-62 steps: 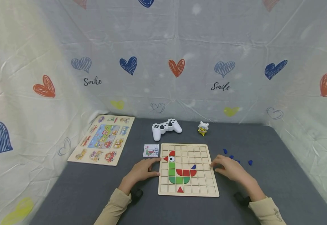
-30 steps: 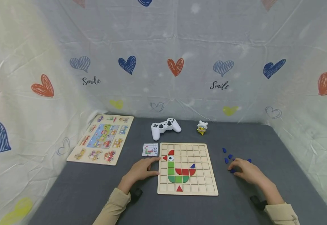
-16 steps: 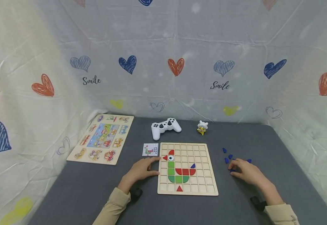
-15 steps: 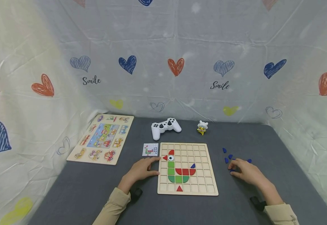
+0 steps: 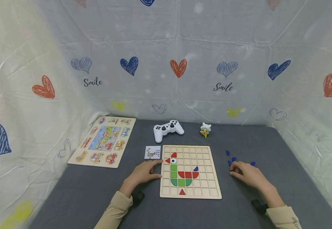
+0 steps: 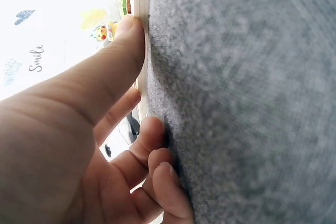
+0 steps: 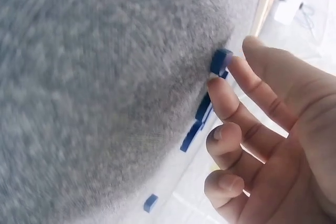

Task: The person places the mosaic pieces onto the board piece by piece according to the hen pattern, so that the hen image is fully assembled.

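In the head view, the wooden grid board [image 5: 206,187] lies mid-table, bearing red, green and blue pieces shaped like a bird. My left hand [image 5: 143,173] rests at its left side; thumb and index fingertips touch the board's edge, and the left wrist view shows the thumb [image 6: 118,56] against it. To the right of the board, my right hand [image 5: 247,173] is low over the table among loose blue pieces [image 5: 227,152]. In the right wrist view one small blue piece [image 7: 220,62] is at the index fingertip, seemingly touching it. The thumb [image 7: 268,59] appears apart from that piece.
A small pattern card [image 5: 152,152] lies at the board's upper left. Behind stand a white game controller [image 5: 168,129] and a small yellow-and-white figurine [image 5: 205,130]. A wooden vehicle puzzle [image 5: 105,138] lies at the far left. A printed curtain [image 5: 154,89] surrounds the table.
My right hand moved right from the board's edge to the blue pieces, then slightly left. A blue piece seen under its fingers is now hidden in the head view. My left hand stayed put.
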`<state>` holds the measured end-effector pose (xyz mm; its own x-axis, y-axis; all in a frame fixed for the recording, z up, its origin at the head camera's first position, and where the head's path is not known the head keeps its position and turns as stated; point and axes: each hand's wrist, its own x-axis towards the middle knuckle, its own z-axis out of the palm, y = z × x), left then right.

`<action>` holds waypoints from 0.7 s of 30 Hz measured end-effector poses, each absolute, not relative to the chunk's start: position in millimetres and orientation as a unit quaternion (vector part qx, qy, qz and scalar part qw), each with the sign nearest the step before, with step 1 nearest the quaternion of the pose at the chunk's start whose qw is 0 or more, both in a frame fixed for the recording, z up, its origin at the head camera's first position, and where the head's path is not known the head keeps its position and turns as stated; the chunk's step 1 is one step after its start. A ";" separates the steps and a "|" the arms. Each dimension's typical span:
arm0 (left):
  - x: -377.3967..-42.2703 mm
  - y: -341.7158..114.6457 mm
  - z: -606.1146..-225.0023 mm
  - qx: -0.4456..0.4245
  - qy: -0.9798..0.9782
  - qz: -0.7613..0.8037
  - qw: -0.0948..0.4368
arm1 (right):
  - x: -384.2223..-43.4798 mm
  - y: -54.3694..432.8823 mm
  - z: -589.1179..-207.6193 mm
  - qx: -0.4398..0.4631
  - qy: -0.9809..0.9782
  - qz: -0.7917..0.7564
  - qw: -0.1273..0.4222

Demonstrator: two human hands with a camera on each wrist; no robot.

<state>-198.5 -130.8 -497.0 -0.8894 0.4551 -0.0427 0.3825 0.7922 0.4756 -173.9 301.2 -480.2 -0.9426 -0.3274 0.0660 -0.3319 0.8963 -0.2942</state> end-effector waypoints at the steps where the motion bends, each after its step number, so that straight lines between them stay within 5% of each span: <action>1: -198.5 -130.9 -497.0 0.222 0.943 0.234 0.078 | -174.0 302.0 -479.9 0.170 -0.973 0.154 0.010; 21: -197.8 -130.2 -494.4 0.214 0.944 0.235 0.084 | -172.2 303.8 -476.5 0.236 -0.954 0.182 -0.007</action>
<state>-197.8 -130.2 -494.4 -0.8941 0.4439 -0.0588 0.3649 0.7983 0.4791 -172.2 303.8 -476.5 -0.8884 -0.4534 0.0721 -0.4480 0.8222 -0.3511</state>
